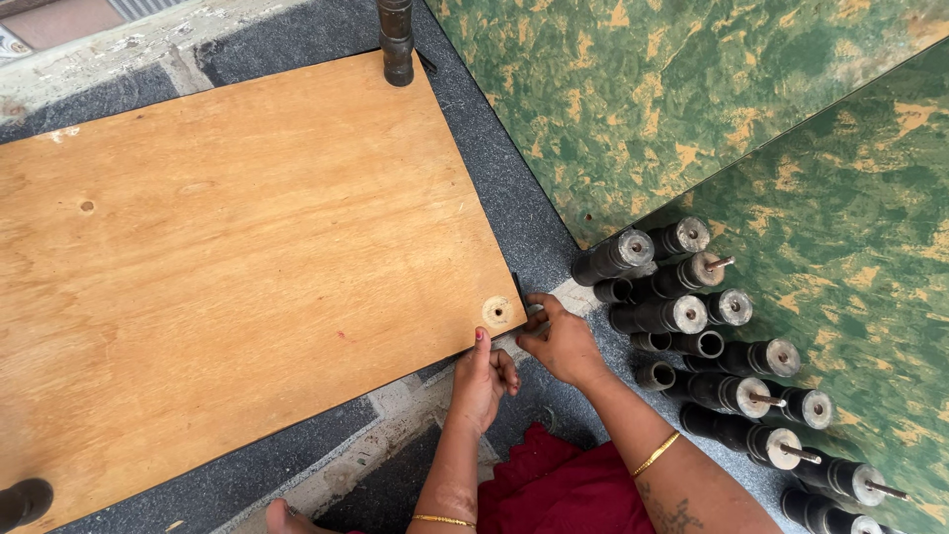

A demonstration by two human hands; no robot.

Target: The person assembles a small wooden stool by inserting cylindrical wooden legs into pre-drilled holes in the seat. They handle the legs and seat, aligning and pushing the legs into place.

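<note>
head view: a large plywood board (237,267) lies flat over a dark grey carpeted floor (494,188), its near right corner marked by a round plugged hole (497,313). both hands meet at that corner. the left hand (481,379) comes up from below, its index finger laid against the board's lower edge just under the hole, the other fingers curled loosely; it grips nothing that can be seen. the right hand (560,341) sits just to the right of the corner, fingertips pinched together at the board's edge beside a thin dark strip (520,290) that runs along it; whether anything is caught between the fingertips cannot be told. the two hands are close but not touching. each wrist carries a thin gold bangle (656,453), and red fabric (563,489) shows between the forearms.

to the right of the right hand, a cluster of black cylindrical legs (692,346) with pale metal end caps lies heaped on the floor, some with thin pins standing out. behind them lean green and yellow mottled panels (692,89). another dark leg (396,40) stands at the board's far edge, and one more (25,502) shows at the lower left corner.
</note>
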